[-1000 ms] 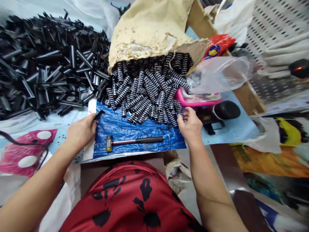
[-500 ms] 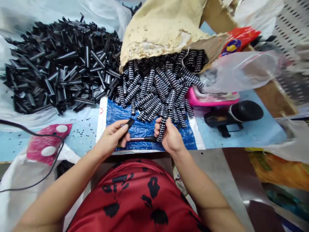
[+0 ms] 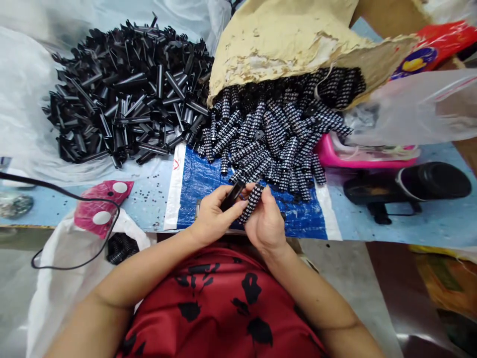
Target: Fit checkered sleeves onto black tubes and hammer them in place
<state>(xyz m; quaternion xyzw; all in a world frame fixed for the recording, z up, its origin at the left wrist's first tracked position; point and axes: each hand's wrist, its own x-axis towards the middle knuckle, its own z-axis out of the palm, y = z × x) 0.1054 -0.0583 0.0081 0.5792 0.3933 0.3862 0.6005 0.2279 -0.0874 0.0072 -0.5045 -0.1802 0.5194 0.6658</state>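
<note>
My left hand (image 3: 214,219) is closed around a long, glossy black plastic piece (image 3: 232,196), pinched under the thumb. Close beside it, my right hand (image 3: 267,223) grips a black tube with rows of white marks (image 3: 252,205), held at a slant. The two hands nearly meet, and I cannot tell whether the piece and the tube touch. A small pale end of something (image 3: 198,206) shows left of my left hand; the rest of it is hidden. Behind my hands lies a heap of similar patterned tubes (image 3: 257,144) on a blue woven sheet (image 3: 197,171).
Glossy black plastic pieces (image 3: 130,104) form a big heap at back left. A torn yellowish sack (image 3: 276,40) lies over the tubes. On the right are a pink tray (image 3: 365,159) and a black cylindrical object (image 3: 410,184). A cable (image 3: 48,183) crosses the left side near a pink packet (image 3: 102,206).
My left hand has moved right, bringing the black piece up to the patterned tube. The rod that showed between my hands is now hidden. The view has shifted left.
</note>
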